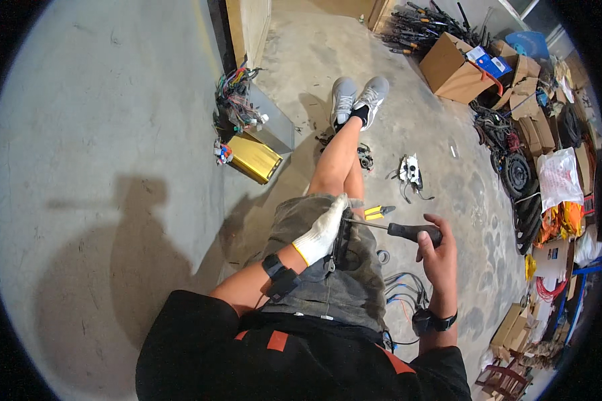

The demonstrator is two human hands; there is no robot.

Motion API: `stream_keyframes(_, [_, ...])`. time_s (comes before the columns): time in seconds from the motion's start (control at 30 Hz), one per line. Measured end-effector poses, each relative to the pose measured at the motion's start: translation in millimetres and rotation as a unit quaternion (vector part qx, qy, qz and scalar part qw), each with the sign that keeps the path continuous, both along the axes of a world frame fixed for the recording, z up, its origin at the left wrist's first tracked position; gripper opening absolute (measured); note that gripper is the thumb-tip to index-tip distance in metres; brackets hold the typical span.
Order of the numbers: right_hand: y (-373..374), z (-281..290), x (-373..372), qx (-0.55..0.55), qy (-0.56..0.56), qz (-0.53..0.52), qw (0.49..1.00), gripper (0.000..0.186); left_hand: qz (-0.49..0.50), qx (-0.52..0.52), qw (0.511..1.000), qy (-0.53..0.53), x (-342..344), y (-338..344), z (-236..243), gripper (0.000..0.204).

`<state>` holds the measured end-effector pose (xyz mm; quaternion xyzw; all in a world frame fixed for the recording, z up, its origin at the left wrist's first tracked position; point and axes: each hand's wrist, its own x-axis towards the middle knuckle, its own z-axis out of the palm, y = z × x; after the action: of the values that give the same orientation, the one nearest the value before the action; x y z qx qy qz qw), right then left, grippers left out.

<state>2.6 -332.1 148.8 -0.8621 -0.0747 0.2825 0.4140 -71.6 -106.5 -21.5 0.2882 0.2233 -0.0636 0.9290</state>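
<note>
In a white knitted glove, my left hand is closed on a dark, narrow part over my lap. Its exact kind I cannot make out, as the glove hides much of it. My bare right hand grips a screwdriver by its black handle, between thumb and fingers. The metal shaft points left, and its tip meets the upper end of the dark part. Just beyond my lap, yellow-handled pliers lie beside my leg.
A white-and-black device with cables lies on the floor ahead. Loose cables are right of my lap. Bundled wires and a gold metal case stand by the left wall. Cardboard boxes and clutter line the right side.
</note>
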Motion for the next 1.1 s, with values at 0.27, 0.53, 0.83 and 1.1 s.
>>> stream_keyframes(0.27, [1,-21,-4,0.23,-0.15,0.024,0.961,0.059,-0.008,0.011,1.0,0.001,4,-4,0,0.06])
stream_keyframes(0.53, [8,-27,-10,0.257,-0.164,-0.046,0.951,0.026,-0.044,-0.002,0.999,-0.032,-3,-2,1,0.064])
stream_keyframes(0.83, [-20,-32,8,0.384,-0.288,-0.12,0.869,0.018,-0.031,-0.056,0.997,-0.038,2,-4,-14,0.065])
stream_keyframes(1.1, [72,-21,6,0.108,-0.24,0.219,0.94,0.025,-0.046,-0.146,0.981,-0.122,4,7,-3,0.061])
